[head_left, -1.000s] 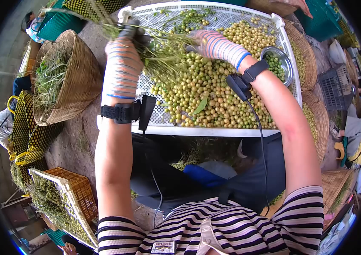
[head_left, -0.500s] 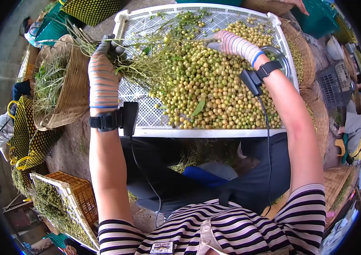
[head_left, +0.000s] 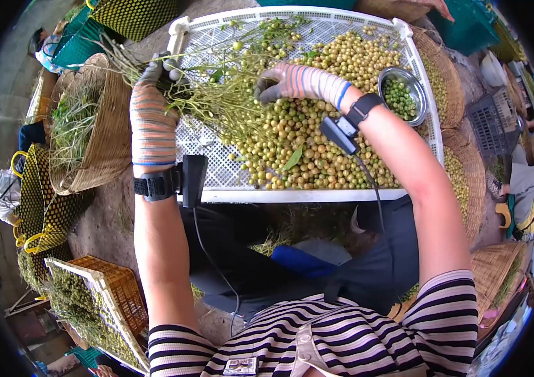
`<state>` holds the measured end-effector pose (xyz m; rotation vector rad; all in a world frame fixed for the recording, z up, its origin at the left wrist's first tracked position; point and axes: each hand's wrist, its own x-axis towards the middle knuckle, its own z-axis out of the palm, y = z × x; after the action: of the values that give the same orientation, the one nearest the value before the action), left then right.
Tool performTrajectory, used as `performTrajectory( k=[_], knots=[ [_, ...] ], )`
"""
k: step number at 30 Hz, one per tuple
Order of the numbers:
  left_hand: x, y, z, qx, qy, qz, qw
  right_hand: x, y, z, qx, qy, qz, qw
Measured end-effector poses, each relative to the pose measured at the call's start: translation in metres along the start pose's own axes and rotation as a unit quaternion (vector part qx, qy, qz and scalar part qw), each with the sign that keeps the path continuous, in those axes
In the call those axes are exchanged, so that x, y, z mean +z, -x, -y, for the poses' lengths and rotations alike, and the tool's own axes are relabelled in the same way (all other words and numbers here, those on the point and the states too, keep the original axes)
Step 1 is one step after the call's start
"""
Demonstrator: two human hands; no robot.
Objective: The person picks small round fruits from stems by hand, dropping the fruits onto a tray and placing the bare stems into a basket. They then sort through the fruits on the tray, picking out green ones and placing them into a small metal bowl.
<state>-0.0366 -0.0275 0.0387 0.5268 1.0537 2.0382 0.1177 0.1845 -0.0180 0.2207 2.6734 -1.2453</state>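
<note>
1. Currently, I have a white tray (head_left: 292, 196) across the upper middle of my head view, and I place everything else by it.
2. My left hand (head_left: 159, 75), gloved, sits over the tray's left edge toward its far corner, fingers closed around a bundle of stems (head_left: 216, 107).
3. That bundle stretches from beyond the tray's left edge to above its middle, the thinner ends fanning out toward the right.
4. My right hand (head_left: 273, 85), also gloved, is above the tray's far half, at those fanned ends. I see its fingers bent downward, but I cannot tell whether they pinch anything.
5. Round fruits (head_left: 323, 141), yellowish to green, lie heaped over the tray's middle and right; a leaf (head_left: 292, 159) rests on them toward the near edge.
6. Just inside the tray's right edge, I see a metal bowl (head_left: 420, 103) holding small green fruits (head_left: 399, 99).
7. Left of the tray stands a wicker basket (head_left: 100, 141) with grassy stalks (head_left: 69, 125) inside.
</note>
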Motion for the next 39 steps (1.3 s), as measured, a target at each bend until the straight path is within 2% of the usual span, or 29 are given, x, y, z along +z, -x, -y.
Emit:
performTrajectory(
  k=[1, 2, 3, 5, 6, 7, 9, 10, 11, 12, 13, 14, 15, 18, 20, 22, 23, 25, 26, 27, 28, 29, 31, 32, 33, 35, 36, 37, 39],
  knots=[
    [-0.002, 0.0, -0.004, -0.015, 0.001, -0.005, 1.0, -0.004, 0.002, -0.003, 0.003, 0.005, 0.06, 0.998],
    [0.001, 0.001, -0.008, -0.019, 0.011, -0.047, 0.999, -0.008, 0.007, -0.004, 0.009, -0.034, 0.063, 0.997],
    [0.002, 0.002, -0.009, -0.023, 0.021, -0.089, 0.996, -0.011, 0.017, -0.009, -0.023, -0.182, 0.068, 0.981],
    [-0.012, 0.001, -0.003, -0.02, 0.037, -0.099, 0.994, -0.028, 0.029, -0.01, 0.008, -0.175, 0.09, 0.98],
    [-0.029, 0.0, 0.002, 0.038, -0.115, -0.087, 0.989, -0.033, 0.03, -0.01, 0.031, -0.192, 0.124, 0.973],
    [-0.046, -0.002, 0.007, 0.095, -0.264, -0.072, 0.957, -0.032, 0.035, -0.011, 0.02, -0.237, 0.102, 0.966],
    [-0.001, 0.017, 0.002, 0.104, -0.213, -0.08, 0.968, -0.038, 0.036, -0.013, 0.016, -0.25, 0.143, 0.957],
    [0.008, 0.022, -0.003, 0.063, -0.173, -0.062, 0.981, -0.04, 0.038, -0.013, 0.016, -0.25, 0.142, 0.958],
    [0.012, 0.024, -0.005, 0.023, -0.133, -0.046, 0.99, -0.041, 0.04, -0.013, 0.053, -0.21, 0.15, 0.965],
    [0.013, 0.024, -0.007, 0.023, -0.133, -0.046, 0.99, -0.042, 0.042, -0.013, 0.089, -0.171, 0.159, 0.968],
    [0.013, 0.021, -0.008, 0.037, -0.153, -0.091, 0.983, -0.043, 0.045, -0.017, 0.088, -0.17, 0.159, 0.969],
    [0.013, 0.018, -0.009, 0.051, -0.173, -0.136, 0.974, -0.044, 0.049, -0.024, 0.106, -0.154, 0.155, 0.97],
    [0.008, 0.011, -0.011, 0.036, -0.125, -0.19, 0.973, -0.045, 0.053, -0.031, 0.124, -0.138, 0.151, 0.971],
    [0.007, 0.013, -0.013, 0.046, -0.1, -0.188, 0.976, -0.047, 0.068, -0.044, 0.128, -0.163, 0.108, 0.972],
    [0.01, 0.016, -0.016, 0.032, -0.131, -0.194, 0.972, -0.047, 0.069, -0.047, 0.139, -0.17, 0.101, 0.97],
    [0.008, 0.012, -0.011, 0.032, -0.118, -0.196, 0.973, -0.054, 0.062, -0.048, 0.247, -0.03, -0.05, 0.967],
    [0.006, 0.008, -0.006, 0.031, -0.103, -0.197, 0.975, -0.055, 0.062, -0.046, 0.245, -0.028, -0.051, 0.968],
    [-0.021, -0.006, 0.0, -0.035, 0.011, -0.085, 0.996, -0.057, 0.061, -0.042, 0.048, -0.205, -0.09, 0.973],
    [-0.015, -0.002, 0.003, -0.037, 0.01, -0.073, 0.997, -0.051, 0.052, -0.039, 0.003, -0.223, -0.096, 0.97],
    [-0.008, 0.002, 0.008, -0.039, 0.008, -0.062, 0.997, -0.047, 0.049, -0.027, -0.011, -0.311, -0.076, 0.947],
    [-0.004, 0.0, 0.009, -0.073, 0.097, -0.023, 0.992, -0.039, 0.046, -0.018, -0.027, -0.3, -0.056, 0.952],
    [0.011, 0.002, 0.009, -0.094, 0.114, -0.064, 0.987, -0.032, 0.042, -0.013, -0.045, -0.289, -0.037, 0.956],
    [0.022, 0.006, 0.013, -0.107, 0.102, -0.016, 0.989, -0.009, 0.031, -0.012, -0.084, -0.423, -0.034, 0.902],
    [0.02, 0.001, 0.015, -0.102, 0.035, -0.015, 0.994, -0.011, 0.027, -0.013, -0.088, -0.422, -0.034, 0.902],
    [0.016, 0.0, 0.017, -0.125, 0.065, -0.053, 0.989, -0.015, 0.022, -0.013, -0.09, -0.449, -0.046, 0.888],
    [0.008, -0.004, 0.019, -0.103, 0.016, -0.065, 0.992, -0.019, 0.016, -0.013, -0.09, -0.501, -0.065, 0.859],
    [0.007, -0.002, 0.018, -0.107, 0.004, -0.039, 0.994, -0.029, 0.024, -0.001, -0.082, -0.53, -0.062, 0.842],
    [0.004, -0.003, 0.019, -0.109, 0.021, -0.045, 0.993, -0.037, 0.026, 0.006, -0.075, -0.567, -0.025, 0.82],
    [-0.005, -0.008, 0.022, -0.106, 0.018, -0.059, 0.992, -0.045, 0.036, 0.026, -0.08, -0.56, 0.027, 0.824]
  ],
)
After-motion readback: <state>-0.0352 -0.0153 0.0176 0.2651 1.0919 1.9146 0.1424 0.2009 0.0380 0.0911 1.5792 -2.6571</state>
